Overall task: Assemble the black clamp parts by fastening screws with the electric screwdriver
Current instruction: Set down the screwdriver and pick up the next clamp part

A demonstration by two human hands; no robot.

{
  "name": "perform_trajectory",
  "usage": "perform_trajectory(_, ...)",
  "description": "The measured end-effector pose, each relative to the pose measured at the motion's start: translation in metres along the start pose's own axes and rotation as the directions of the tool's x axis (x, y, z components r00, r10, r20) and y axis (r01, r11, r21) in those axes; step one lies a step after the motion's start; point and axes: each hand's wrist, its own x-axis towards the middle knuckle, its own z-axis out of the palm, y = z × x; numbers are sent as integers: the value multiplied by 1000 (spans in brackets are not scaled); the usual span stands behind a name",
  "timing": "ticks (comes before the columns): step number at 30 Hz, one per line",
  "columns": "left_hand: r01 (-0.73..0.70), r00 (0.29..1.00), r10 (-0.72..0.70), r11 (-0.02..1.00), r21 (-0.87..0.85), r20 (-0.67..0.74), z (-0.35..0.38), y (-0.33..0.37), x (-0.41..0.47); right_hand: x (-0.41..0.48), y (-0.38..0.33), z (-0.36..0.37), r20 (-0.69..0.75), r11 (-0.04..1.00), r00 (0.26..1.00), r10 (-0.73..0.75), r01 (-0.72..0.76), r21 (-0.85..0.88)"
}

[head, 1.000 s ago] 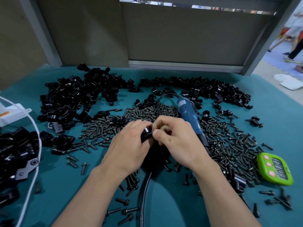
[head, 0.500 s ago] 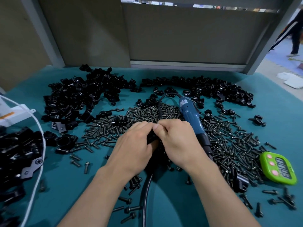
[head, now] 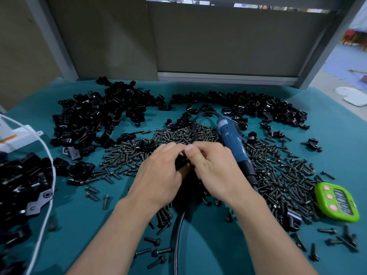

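Both hands meet over the middle of the teal table. My left hand (head: 158, 171) and my right hand (head: 214, 167) curl round a small black clamp part (head: 181, 161), which is mostly hidden between the fingers. The blue electric screwdriver (head: 232, 139) lies on the table just right of my right hand, its tip pointing toward me. A wide spread of dark screws (head: 278, 175) covers the cloth around the hands. Piles of black clamp parts (head: 95, 116) lie at the back left and back right.
A green timer (head: 337, 203) sits at the right. A black cable (head: 176, 241) runs toward me between my forearms. More black parts (head: 21, 185) and a white cord (head: 47, 175) lie at the left edge. A grey panel stands behind the table.
The hands have kept working the clamp part between them and shifted slightly away from me. The screwdriver has stayed where it lay.
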Motion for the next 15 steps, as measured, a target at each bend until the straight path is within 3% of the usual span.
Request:
perform_trajectory(3,-4,1000,4,1000,13,7,1,0,-1,0,2,-5,56,999,998,-23,26,-36)
perform_trajectory(6,-13,1000,13,1000,-1,7,1,3,-2,0,-1,0,-31,994,999,44,-47,-94)
perform_trajectory(9,-9,998,10,1000,14,-65,-2,6,-1,-1,-1,0,-79,996,993,91,-92,-9)
perform_trajectory(12,35,990,-29,999,41,-140,-3,8,1,-3,-7,2,37,992,991,127,-127,-8)
perform_trajectory(15,39,997,-43,997,-59,-69,-3,13,-1,1,-8,6,13,986,987,161,-161,50)
